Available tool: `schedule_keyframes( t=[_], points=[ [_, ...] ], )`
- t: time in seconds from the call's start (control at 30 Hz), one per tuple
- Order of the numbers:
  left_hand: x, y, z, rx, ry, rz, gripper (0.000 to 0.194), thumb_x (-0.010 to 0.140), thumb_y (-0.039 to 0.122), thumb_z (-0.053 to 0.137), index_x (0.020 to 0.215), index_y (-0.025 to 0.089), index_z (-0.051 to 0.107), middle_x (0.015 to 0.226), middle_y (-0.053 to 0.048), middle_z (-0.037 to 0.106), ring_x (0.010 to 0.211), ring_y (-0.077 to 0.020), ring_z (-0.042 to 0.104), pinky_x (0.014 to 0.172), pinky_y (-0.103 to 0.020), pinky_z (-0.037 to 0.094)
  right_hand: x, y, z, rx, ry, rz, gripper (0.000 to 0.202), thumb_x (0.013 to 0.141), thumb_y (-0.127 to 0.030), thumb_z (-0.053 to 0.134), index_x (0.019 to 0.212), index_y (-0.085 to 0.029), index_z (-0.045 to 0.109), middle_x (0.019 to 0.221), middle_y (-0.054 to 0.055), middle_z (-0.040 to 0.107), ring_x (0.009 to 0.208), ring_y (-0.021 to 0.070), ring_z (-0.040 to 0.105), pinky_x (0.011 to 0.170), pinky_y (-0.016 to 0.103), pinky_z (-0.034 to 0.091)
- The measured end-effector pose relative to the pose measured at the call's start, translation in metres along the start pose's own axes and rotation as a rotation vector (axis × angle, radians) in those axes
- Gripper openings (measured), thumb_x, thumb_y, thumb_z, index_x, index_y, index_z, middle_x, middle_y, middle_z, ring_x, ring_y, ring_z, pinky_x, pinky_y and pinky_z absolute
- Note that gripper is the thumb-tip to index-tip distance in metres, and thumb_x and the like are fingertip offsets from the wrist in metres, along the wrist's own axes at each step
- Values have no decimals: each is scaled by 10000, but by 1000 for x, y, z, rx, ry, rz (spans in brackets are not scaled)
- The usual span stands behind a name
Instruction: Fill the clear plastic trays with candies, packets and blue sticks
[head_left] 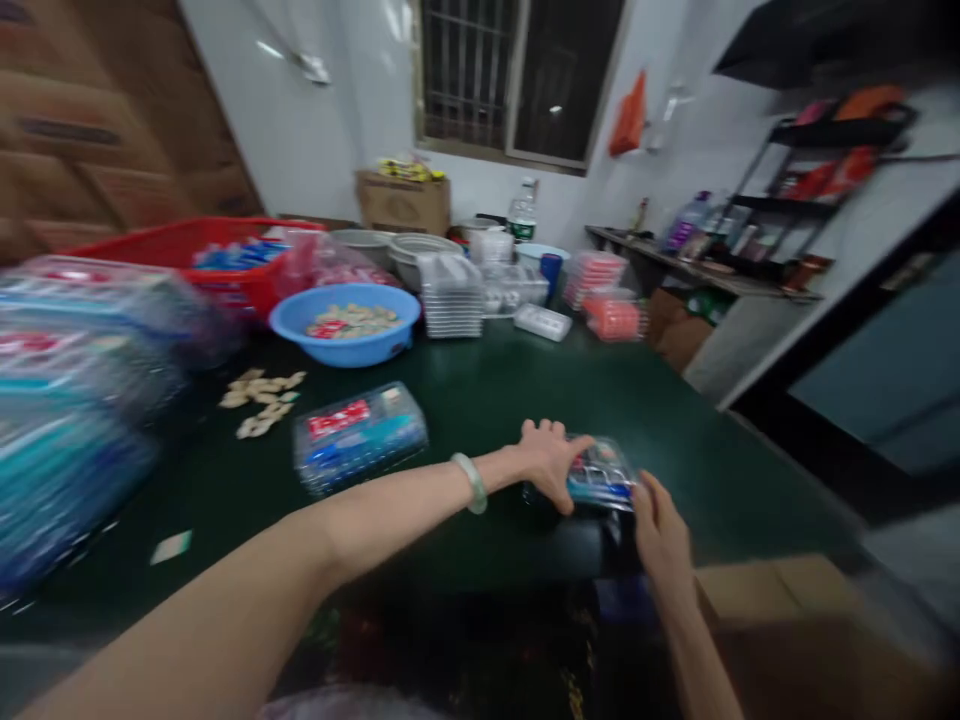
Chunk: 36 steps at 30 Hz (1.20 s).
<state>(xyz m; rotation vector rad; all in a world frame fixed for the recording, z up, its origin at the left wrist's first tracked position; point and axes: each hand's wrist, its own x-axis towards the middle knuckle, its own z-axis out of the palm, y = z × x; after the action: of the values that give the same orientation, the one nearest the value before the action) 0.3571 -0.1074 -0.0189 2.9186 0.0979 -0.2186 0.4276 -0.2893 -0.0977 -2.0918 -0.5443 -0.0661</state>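
Head view: a clear pack (pixel 600 475) is being gripped by both hands, left hand (pixel 546 462) and right hand (pixel 660 535), near the tabletop's (pixel 487 400) front edge; a finished pack (pixel 360 435) is lying beside it, loose pieces (pixel 261 400) remaining.

blue bowl (pixel 343 322), red basket (pixel 196 252), cardboard box (pixel 403 202), clear tray stack (pixel 450 296)

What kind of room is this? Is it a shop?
More likely a small packing workroom than a shop. Both hands hold a clear plastic pack on a dark green table, near a stack of empty trays and a blue bowl of small pieces.
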Motion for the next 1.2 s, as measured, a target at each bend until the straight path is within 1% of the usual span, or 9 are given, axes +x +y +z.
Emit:
schedule_keyframes(
  t=[0.1,0.23,0.4,0.53,0.7,0.83,0.97,1.1,1.2],
  points=[
    [-30,-2,-5,-19,62,-17,1070,392,565,677,1332,360,208,1122,-109,415,984,-337,404,809,-499,295,-17,-16,-7,64,-66,22,534,818,-531,364,1199,-180,494,1176,115,537,1081,287,484,916,450,358],
    [-92,-17,-30,6,189,-101,1112,375,595,668,1343,340,184,1115,-109,398,988,-340,387,812,-483,290,-33,-68,2,171,-130,-83,454,842,-486,395,1212,-243,494,1188,75,538,1046,276,513,893,453,384],
    [-175,-70,-67,60,278,-300,1070,416,521,675,1350,324,191,1073,-95,403,948,-318,417,795,-445,320,-37,-145,54,392,-346,-288,428,871,-400,399,1260,-230,449,1241,76,507,1094,240,489,901,420,404],
    [-216,-115,-78,47,280,-531,1005,485,525,632,1362,294,198,1067,-111,423,964,-341,422,799,-468,331,-30,-184,108,543,-469,-363,431,881,-387,393,1259,-185,448,1228,101,513,1114,226,481,940,414,376],
    [-227,-139,-63,-61,181,-655,1049,461,570,638,1373,287,207,1127,-133,436,991,-357,430,806,-465,357,-18,-194,157,530,-522,-263,465,851,-455,414,1199,-161,506,1190,110,540,1064,224,512,887,381,409],
    [-223,-143,-52,-127,167,-662,1080,441,664,614,1375,293,218,1172,-153,438,1002,-371,436,807,-480,360,-11,-195,172,492,-564,-122,523,814,-529,416,1163,-158,536,1090,102,597,966,229,557,780,352,449],
    [-226,-145,-52,-215,173,-647,1123,401,718,614,1372,299,235,1252,-162,411,1084,-407,390,872,-531,298,-4,-212,180,472,-582,-55,598,782,-603,396,1117,-138,564,987,100,632,873,222,578,693,318,457],
    [-235,-147,-48,-521,363,-648,1059,371,679,676,1311,298,373,1312,-120,399,1193,-411,294,972,-553,167,1,-226,191,468,-678,-22,521,690,-572,543,982,-149,628,916,69,650,771,201,586,601,272,446],
    [-249,-150,-39,-687,562,-762,926,572,688,558,1348,264,282,1404,-94,283,1265,-344,224,1017,-481,173,-1,-225,197,461,-746,4,450,619,-488,636,912,-146,647,841,52,656,691,185,581,542,251,426]
  ],
)
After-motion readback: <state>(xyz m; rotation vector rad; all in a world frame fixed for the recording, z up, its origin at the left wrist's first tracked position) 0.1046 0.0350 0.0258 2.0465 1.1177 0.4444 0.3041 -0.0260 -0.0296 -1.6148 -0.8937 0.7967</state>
